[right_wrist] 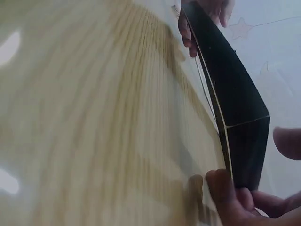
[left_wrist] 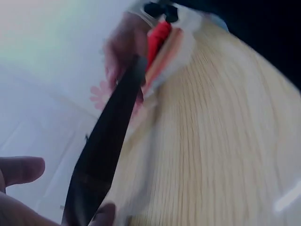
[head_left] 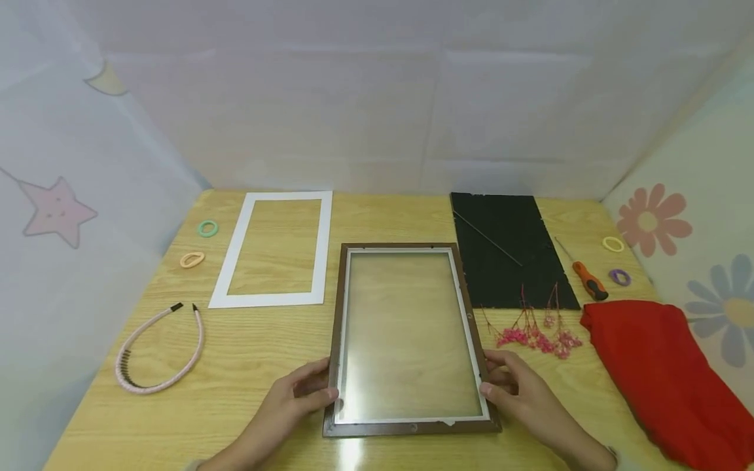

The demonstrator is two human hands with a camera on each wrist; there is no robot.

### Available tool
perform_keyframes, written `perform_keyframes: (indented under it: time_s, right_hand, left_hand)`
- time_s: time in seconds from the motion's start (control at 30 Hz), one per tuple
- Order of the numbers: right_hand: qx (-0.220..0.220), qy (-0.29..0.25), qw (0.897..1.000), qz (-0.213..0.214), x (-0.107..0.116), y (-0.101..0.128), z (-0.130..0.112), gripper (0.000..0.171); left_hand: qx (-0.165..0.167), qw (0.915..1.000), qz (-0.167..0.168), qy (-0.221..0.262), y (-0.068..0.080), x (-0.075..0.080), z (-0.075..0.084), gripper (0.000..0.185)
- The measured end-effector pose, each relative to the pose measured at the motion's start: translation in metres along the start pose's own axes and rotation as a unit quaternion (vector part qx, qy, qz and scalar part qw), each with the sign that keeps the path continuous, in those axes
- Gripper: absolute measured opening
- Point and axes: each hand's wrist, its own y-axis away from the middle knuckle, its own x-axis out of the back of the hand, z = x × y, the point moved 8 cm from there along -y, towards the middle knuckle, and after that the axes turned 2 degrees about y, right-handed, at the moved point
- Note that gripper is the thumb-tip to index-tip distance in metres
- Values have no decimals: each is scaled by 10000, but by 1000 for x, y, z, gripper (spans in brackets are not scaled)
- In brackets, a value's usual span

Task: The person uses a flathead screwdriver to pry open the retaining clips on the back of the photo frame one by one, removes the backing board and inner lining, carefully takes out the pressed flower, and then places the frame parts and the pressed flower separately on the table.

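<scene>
A brown picture frame (head_left: 412, 429) with a pale inner lip and a clear glass pane (head_left: 406, 333) is gripped at its two sides near the lower corners. My left hand (head_left: 283, 407) holds the left side, thumb on the upper face and fingers around the outer edge. Opposite it, my right hand (head_left: 524, 394) holds the right side the same way. Both wrist views show the frame's dark outer edge (right_wrist: 235, 89) above the tabletop, with fingers curling beneath it. Small dark tabs sit along the inner lip.
Behind lie a white mat (head_left: 268, 299) and a black backing board (head_left: 495, 242) with a thin rod on it. To the right are pink dried flowers (head_left: 538, 340), an orange screwdriver (head_left: 586, 278) and red cloth (head_left: 665, 379). A headband (head_left: 197, 347) and hair ties lie left.
</scene>
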Motion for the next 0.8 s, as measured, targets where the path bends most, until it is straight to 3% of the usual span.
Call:
perform_keyframes:
  time_s: [0.1,0.17,0.37,0.5,0.67,0.8]
  right_hand:
    - [-246,-876,9958,-87,-5,0,3,59]
    - [-347,-1519,9877,-143,-9,-1,6,59]
    - [-623,-2854,9555,-402,-18,-3,17,51]
    - [-591,-3547,9303,-721,-23,-4,17,44]
    - [-566,-4235,8982,-1039,-26,-2,13,38]
    - [-453,-4951,8557,-1435,-29,-1,6,33]
  left_hand:
    - [246,9969,133,733,0,-4,-3,68]
    - [445,9900,146,1330,-2,-7,-7,67]
    - [683,9581,-168,2778,-5,-13,-15,62]
    - [736,9456,-349,3150,-5,-16,-16,59]
    - [757,9385,-509,3329,-5,-18,-16,60]
    - [781,9302,-570,3540,-5,-20,-15,56]
